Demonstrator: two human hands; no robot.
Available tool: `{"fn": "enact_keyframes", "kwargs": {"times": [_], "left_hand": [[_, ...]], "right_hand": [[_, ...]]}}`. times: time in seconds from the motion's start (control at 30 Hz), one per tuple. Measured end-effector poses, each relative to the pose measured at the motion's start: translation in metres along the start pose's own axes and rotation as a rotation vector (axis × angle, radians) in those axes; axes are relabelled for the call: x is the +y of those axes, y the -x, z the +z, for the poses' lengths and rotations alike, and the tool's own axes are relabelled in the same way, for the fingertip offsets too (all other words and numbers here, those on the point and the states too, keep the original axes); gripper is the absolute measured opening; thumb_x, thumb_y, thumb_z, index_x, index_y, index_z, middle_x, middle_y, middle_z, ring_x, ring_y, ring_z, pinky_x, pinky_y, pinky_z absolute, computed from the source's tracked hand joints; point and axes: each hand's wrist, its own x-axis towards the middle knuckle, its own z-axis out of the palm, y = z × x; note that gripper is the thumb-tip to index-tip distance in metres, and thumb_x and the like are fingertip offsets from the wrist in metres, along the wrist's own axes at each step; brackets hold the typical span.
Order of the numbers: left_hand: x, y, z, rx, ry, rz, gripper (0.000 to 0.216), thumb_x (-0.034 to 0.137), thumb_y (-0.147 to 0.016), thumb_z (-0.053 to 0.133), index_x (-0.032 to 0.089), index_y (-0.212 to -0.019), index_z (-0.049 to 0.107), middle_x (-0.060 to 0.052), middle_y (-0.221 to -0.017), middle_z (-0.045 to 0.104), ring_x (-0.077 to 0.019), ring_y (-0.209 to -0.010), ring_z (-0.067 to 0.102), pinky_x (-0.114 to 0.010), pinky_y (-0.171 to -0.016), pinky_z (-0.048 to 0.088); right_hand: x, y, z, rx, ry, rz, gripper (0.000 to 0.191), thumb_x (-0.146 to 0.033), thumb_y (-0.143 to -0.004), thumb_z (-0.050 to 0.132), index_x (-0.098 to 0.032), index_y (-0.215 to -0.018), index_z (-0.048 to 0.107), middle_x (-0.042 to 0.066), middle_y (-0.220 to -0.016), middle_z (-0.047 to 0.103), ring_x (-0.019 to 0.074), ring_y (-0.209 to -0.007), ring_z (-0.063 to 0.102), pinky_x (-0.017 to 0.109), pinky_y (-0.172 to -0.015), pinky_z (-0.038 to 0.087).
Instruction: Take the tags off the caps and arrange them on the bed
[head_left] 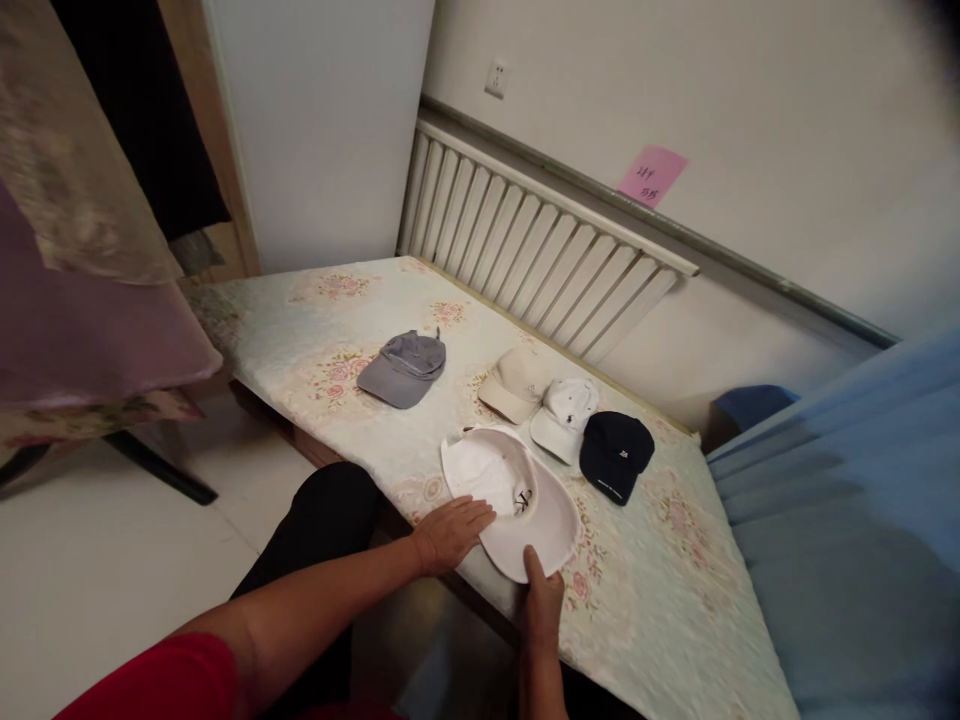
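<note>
A white cap (517, 500) lies near the front edge of a floral mattress (315, 330). My left hand (450, 532) rests flat on the cap's left side, fingers stretched out. My right hand (541, 600) grips the front edge of the cap's brim, thumb on top. Behind the cap lie a beige cap (514, 384), a smaller white cap (564, 416) and a black cap (616, 455) in a row. A grey cap (403, 368) lies apart to the left.
A white radiator (525, 250) runs along the wall behind the mattress, with a pink note (651, 176) above it. Blue fabric (847, 500) drapes at the right. A purple cushion (82, 320) and hanging cloth are at the left, above a white tiled floor (97, 590).
</note>
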Motion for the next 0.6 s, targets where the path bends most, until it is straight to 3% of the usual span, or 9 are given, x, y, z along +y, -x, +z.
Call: {"fn": "enact_keyframes", "kwargs": {"times": [0.6], "left_hand": [[0.0011,0.0004,-0.0005,-0.002,-0.007,-0.003,0.047,0.023,-0.094,0.041,0.018,-0.140,0.037,-0.010,-0.139,0.049,-0.0206,-0.132,0.041,-0.041,-0.112,0.029]], "right_hand": [[0.0011,0.0004,-0.0002,0.024,0.061,-0.006,0.059,-0.049,-0.074,0.066,-0.005,-0.113,0.065,0.013,-0.107,0.069,0.0281,-0.104,0.061,0.035,-0.090,0.047]]}}
